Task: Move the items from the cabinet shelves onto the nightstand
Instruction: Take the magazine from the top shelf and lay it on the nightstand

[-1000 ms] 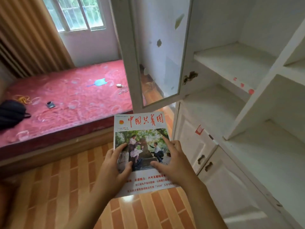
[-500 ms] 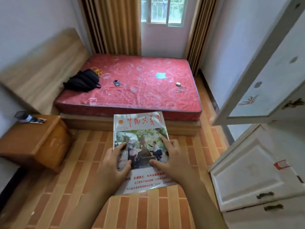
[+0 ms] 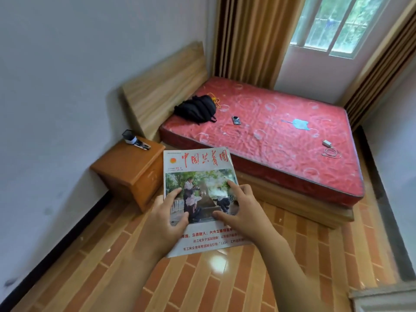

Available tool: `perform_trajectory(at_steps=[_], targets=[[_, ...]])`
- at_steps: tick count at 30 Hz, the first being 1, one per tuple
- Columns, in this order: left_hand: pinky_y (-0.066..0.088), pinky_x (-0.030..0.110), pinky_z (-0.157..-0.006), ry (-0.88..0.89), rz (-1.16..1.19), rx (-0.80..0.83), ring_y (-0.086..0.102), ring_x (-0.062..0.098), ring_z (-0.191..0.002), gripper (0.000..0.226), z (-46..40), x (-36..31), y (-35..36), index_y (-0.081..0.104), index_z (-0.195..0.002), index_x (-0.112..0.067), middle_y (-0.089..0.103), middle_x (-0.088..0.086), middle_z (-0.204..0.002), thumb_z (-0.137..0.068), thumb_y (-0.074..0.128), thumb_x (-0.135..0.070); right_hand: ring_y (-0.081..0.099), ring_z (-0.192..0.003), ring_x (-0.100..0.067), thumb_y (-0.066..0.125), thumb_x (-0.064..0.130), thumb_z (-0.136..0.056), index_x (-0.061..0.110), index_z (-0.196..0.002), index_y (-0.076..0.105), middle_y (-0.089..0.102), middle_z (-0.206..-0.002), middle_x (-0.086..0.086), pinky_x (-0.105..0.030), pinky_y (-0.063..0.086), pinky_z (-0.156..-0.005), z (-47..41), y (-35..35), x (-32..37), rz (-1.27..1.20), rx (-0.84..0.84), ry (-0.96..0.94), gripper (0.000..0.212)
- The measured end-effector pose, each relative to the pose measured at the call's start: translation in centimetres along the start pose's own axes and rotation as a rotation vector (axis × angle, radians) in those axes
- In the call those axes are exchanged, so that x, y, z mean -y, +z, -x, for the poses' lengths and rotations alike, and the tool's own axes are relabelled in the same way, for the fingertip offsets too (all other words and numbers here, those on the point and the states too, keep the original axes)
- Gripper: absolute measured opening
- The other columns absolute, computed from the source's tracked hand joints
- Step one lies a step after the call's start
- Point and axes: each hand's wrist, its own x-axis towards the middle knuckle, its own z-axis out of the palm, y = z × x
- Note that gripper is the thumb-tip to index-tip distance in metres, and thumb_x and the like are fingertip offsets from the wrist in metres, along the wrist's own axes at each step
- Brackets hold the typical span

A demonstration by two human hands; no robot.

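A magazine (image 3: pixel 198 167) with red title lettering and a photo cover is held flat in front of me, above the floor. My left hand (image 3: pixel 164 221) grips its left edge, thumb on the cover. My right hand (image 3: pixel 245 210) holds the right side, fingers spread over the photo and thumb on the cover. The wooden nightstand (image 3: pixel 130 170) stands to the left, beyond the magazine, against the wall beside the bed. On its back corner sit a black and white pen holder (image 3: pixel 129 137) and some pens (image 3: pixel 141 145). The cabinet is out of view.
A bed with a red mattress (image 3: pixel 281 140) fills the middle right, carrying a black backpack (image 3: pixel 195 109), a small dark device (image 3: pixel 236 120), a blue fan (image 3: pixel 299 124) and a white charger (image 3: pixel 328 148). Tiled floor (image 3: pixel 202 284) lies below. Curtains and a window are behind.
My view has swung left, away from the cabinet, bringing the nightstand nearer to the middle of the view. Both hands keep the same hold on the magazine.
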Motion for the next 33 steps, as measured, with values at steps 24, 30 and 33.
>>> perform_trajectory(at_steps=[24,30,33], targets=[[0.057,0.015,-0.06,-0.33,-0.066,-0.314,0.053,-0.014,-0.109,0.065,-17.7,13.9,-9.5,0.031,-0.152,-0.044,0.044,-0.008,-0.124,-0.097,0.065,-0.039,0.062,-0.104,-0.009,0.074,0.066,-0.084,0.039,-0.164,0.014,0.03,-0.138,0.013,-0.027,0.062,-0.079,-32.0,10.4,11.7,0.126,0.371,-0.282,0.103],[0.054,0.011,-0.059,-0.431,-0.071,-0.33,0.055,-0.014,-0.104,0.066,-26.4,16.6,-9.5,0.032,-0.152,-0.043,0.045,-0.008,-0.124,-0.096,0.066,-0.038,0.061,-0.1,-0.007,0.074,0.065,-0.086,0.04,-0.164,0.012,0.031,-0.137,0.014,-0.023,0.059,-0.074,-42.8,11.9,12.2,0.137,0.459,-0.303,0.103],[0.058,0.018,-0.058,-0.482,-0.057,-0.347,0.054,-0.015,-0.104,0.065,-29.7,18.1,-9.7,0.032,-0.151,-0.045,0.045,-0.008,-0.123,-0.096,0.066,-0.038,0.061,-0.101,-0.007,0.074,0.066,-0.084,0.039,-0.164,0.014,0.032,-0.134,0.015,-0.029,0.061,-0.08,-47.3,13.2,12.5,0.128,0.519,-0.306,0.103]])
